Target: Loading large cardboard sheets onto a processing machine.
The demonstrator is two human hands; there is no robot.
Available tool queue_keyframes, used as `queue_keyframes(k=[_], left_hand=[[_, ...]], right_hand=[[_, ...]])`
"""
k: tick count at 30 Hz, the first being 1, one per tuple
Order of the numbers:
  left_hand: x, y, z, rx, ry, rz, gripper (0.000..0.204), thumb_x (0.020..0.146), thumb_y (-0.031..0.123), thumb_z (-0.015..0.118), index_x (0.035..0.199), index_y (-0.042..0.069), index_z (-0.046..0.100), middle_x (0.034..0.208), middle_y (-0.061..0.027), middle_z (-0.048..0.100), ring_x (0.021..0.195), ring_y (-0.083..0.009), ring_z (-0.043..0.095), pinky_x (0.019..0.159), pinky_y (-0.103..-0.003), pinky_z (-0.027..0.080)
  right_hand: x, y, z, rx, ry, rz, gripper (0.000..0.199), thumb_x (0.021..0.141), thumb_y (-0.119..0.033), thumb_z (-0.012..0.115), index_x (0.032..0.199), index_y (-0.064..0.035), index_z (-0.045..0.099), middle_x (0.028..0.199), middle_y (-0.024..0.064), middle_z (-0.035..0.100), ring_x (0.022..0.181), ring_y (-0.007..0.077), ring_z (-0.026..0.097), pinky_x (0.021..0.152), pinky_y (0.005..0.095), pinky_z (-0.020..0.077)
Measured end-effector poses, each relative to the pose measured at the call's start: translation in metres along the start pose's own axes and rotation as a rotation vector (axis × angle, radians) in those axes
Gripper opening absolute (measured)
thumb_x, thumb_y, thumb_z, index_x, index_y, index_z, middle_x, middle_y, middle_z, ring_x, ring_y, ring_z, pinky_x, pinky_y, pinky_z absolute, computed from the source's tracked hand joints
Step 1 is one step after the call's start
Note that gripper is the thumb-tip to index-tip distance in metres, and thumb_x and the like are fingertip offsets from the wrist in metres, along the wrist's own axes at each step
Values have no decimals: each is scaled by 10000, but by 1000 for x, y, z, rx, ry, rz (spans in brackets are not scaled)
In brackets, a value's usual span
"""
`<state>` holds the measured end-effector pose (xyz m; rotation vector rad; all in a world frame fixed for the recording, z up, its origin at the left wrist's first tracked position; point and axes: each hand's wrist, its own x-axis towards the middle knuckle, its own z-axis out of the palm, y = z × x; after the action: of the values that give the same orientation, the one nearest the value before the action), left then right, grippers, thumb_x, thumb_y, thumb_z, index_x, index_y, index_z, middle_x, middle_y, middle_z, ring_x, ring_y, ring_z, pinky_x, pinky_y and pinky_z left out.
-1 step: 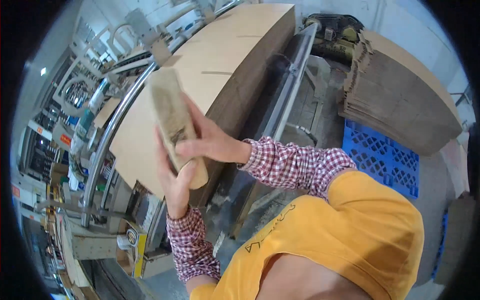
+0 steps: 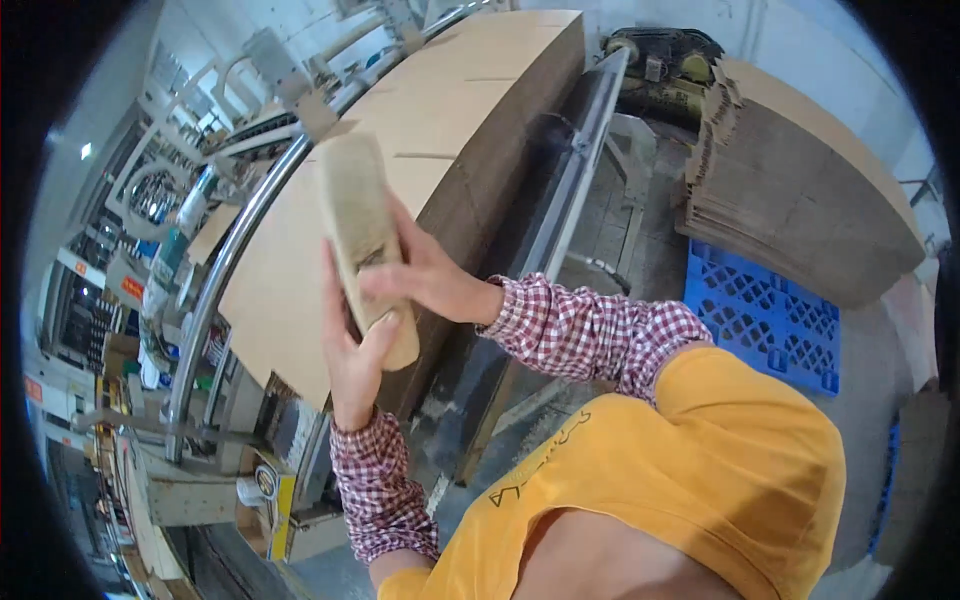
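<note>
Wooden block [image 2: 362, 240] is sitting clasped between both hands, left hand [image 2: 352, 350] and right hand [image 2: 430, 275] gripping it above the cardboard stack [image 2: 440, 120].

The space directly ahead was blocked by a tall stack of cardboard sheets [image 2: 440, 130], against whose near edge both hands were held. To the left of the stack, passage was barred by a metal rail [image 2: 225, 270] and crowded machinery beyond it. To the right of the stack, a narrow gap of bare floor [image 2: 640, 220] was left before a second cardboard pile [image 2: 800, 190] on a blue pallet [image 2: 760, 320].
</note>
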<state>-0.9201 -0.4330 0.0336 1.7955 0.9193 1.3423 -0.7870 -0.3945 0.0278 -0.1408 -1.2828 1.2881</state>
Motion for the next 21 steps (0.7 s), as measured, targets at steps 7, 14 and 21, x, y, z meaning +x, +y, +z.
queue_keyframes(k=[7, 14, 21], left_hand=[[77, -39, 53, 941, -20, 230, 583, 811, 269, 558, 1326, 148, 314, 1318, -245, 273, 1204, -379, 313, 954, -472, 291], [84, -105, 59, 1480, -104, -3, 548, 826, 286, 530, 1324, 195, 320, 1302, -196, 345, 1178, -377, 353, 943, -470, 301], [82, -95, 67, 1522, -97, -78, 570, 795, 287, 569, 1308, 171, 348, 1289, -166, 381, 1176, -354, 362, 929, -471, 318]], right_hand=[[23, -20, -187, 86, 622, -88, 680, 752, -154, 610, 1303, -38, 230, 1116, 108, 469, 989, 187, 487, 847, 307, 418], [83, -61, -450, -257, 1148, -360, 519, 757, -154, 611, 1193, -81, 340, 1023, 84, 480, 912, 193, 515, 733, 345, 469], [156, 23, -511, -534, 1160, 227, 1001, 668, -400, 625, 1354, 6, 19, 1365, 259, 173, 1277, 356, 170, 1051, 371, 161]])
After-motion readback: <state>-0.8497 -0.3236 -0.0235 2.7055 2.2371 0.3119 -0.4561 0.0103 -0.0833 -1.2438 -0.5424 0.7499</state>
